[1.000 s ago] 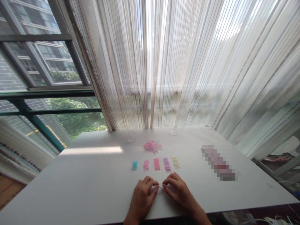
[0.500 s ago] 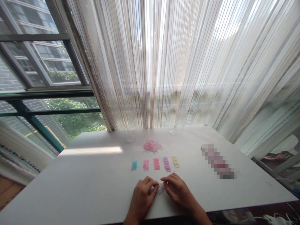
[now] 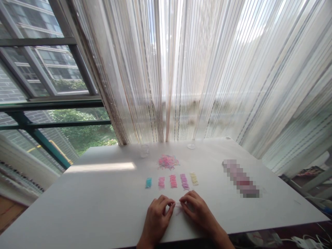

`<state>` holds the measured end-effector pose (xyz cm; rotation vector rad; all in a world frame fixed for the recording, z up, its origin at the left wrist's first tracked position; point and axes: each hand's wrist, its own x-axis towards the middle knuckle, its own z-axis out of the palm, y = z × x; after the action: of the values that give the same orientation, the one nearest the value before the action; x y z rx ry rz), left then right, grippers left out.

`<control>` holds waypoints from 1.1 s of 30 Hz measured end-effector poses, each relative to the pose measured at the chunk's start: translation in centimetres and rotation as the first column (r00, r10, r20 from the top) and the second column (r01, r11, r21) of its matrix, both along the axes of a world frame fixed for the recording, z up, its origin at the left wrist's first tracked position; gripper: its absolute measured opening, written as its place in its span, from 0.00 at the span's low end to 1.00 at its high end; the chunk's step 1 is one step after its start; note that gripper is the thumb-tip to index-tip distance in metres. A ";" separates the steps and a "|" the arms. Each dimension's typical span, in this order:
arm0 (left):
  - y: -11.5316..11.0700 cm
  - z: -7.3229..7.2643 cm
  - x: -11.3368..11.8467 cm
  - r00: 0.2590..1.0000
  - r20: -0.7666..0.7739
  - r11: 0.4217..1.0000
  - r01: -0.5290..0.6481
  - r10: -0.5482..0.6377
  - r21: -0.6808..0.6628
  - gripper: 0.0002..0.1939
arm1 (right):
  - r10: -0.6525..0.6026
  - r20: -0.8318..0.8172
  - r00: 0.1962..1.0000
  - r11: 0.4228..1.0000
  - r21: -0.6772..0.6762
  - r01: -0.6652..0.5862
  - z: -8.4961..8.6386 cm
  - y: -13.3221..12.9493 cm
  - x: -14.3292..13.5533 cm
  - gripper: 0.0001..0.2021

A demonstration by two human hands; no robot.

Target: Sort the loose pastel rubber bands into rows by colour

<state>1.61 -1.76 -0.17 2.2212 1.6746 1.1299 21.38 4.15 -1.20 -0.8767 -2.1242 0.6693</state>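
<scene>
Near the table's front edge, my left hand (image 3: 159,214) pinches with thumb and forefinger at one end of a thin pale-pink strand (image 3: 177,204). On the strand's other side, my right hand (image 3: 198,212) is closed in a pinch too. Some pale-pink pieces (image 3: 178,211) lie between the hands; their exact kind is too small to make out. Just beyond is a row of small bundles: teal (image 3: 148,183), pink (image 3: 161,182), coral pink (image 3: 173,181), purple (image 3: 184,181) and pale yellow (image 3: 194,178). A loose pile of mixed, mostly pink, small thin pieces (image 3: 168,162) sits behind them.
On the white table (image 3: 90,200), a clear cup-like container (image 3: 144,151) stands at the back left and a clear round lid-like piece (image 3: 191,146) at the back. A blurred-out long object (image 3: 241,180) lies on the right. Striped curtains (image 3: 181,69) hang behind.
The fingertips of my right hand have closed into a pinch, and the thin strand now runs between both hands. The bundles and the pile have stayed put.
</scene>
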 end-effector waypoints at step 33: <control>0.0 -0.1 0.0 1.000 0.013 0.999 -0.009 0.009 -0.042 0.06 | 0.015 0.003 1.000 1.000 0.004 -0.015 0.5 -0.3 0.1 0.06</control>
<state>1.63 -1.75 -0.23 2.1789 1.6891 1.0981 21.47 3.89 -0.67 -0.8613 -2.1359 0.6713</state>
